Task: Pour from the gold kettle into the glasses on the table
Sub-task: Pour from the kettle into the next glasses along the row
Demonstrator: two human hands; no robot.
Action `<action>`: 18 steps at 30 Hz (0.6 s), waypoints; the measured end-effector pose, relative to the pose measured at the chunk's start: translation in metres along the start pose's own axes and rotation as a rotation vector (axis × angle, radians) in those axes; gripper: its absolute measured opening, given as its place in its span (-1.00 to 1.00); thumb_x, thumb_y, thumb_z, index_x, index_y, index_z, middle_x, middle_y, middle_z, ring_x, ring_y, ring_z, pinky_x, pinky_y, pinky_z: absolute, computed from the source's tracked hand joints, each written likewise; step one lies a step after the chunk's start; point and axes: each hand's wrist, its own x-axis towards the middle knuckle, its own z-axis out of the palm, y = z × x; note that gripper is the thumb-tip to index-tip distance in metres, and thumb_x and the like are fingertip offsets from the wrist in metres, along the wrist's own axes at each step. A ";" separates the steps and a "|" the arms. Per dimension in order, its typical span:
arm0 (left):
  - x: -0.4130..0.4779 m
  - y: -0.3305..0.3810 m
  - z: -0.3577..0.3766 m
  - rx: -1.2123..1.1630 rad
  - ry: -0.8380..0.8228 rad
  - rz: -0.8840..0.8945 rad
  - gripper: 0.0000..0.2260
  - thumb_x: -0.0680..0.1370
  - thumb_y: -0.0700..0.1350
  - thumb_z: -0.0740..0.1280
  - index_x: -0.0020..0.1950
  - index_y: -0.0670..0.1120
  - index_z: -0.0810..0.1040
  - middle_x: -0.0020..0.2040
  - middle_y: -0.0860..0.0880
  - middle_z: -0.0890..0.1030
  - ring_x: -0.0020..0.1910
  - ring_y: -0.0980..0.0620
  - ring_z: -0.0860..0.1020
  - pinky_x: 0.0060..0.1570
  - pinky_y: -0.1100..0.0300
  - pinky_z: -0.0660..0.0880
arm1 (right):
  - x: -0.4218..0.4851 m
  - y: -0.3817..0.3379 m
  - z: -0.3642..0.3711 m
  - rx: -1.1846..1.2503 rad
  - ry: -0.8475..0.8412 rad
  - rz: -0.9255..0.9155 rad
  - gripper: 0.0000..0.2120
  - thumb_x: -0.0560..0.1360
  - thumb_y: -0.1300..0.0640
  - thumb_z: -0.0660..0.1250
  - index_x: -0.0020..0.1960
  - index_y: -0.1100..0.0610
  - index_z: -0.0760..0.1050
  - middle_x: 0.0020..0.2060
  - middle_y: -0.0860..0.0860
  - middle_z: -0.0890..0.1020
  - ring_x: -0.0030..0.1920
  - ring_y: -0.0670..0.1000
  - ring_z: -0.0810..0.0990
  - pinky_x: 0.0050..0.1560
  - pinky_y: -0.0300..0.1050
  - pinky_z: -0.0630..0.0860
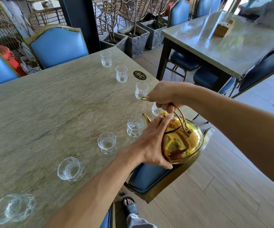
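Observation:
The gold kettle (182,142) hangs over the table's right edge, tilted with its spout (146,118) toward a clear glass (134,127). My right hand (163,96) grips the kettle's wire handle from above. My left hand (152,142) lies flat against the kettle's side, fingers reaching the lid near its knob. Several clear patterned glasses stand in a curved row along the stone table (50,112), from the far one (105,58) to the near one (13,208). One glass (155,110) is partly hidden behind my right hand.
A black oval number plaque (139,75) lies near the table's far right edge. Blue chairs (57,45) stand around the table, one (149,178) directly under the kettle. A second table (223,41) stands to the right across a wood floor. My sandalled foot (129,205) is below.

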 end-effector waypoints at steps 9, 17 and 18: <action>-0.004 0.011 -0.009 0.111 -0.006 -0.001 0.36 0.17 0.08 0.73 0.56 0.22 -0.30 0.55 -0.10 0.05 0.57 -0.11 0.05 0.53 -0.01 0.12 | -0.019 0.006 -0.002 0.098 0.064 -0.070 -0.68 0.63 0.10 0.21 0.22 0.30 0.54 -0.39 0.05 0.43 -0.51 -0.06 0.31 -0.53 -0.19 0.28; -0.009 0.016 -0.020 0.307 -0.055 0.011 0.35 0.19 0.11 0.71 0.62 0.09 -0.25 0.60 -0.09 -0.09 0.62 -0.16 -0.09 0.57 -0.09 0.04 | -0.047 0.020 0.001 0.262 0.149 -0.173 -0.67 0.66 0.08 0.21 0.36 0.17 0.49 -0.41 0.02 0.43 -0.54 -0.09 0.30 -0.57 -0.21 0.28; -0.011 0.017 -0.021 0.319 -0.056 0.008 0.34 0.19 0.11 0.71 0.62 0.10 -0.24 0.60 -0.09 -0.10 0.62 -0.16 -0.11 0.56 -0.10 0.07 | -0.050 0.022 0.002 0.275 0.158 -0.184 -0.69 0.66 0.08 0.21 0.37 0.12 0.49 -0.42 0.02 0.43 -0.55 -0.09 0.30 -0.57 -0.22 0.29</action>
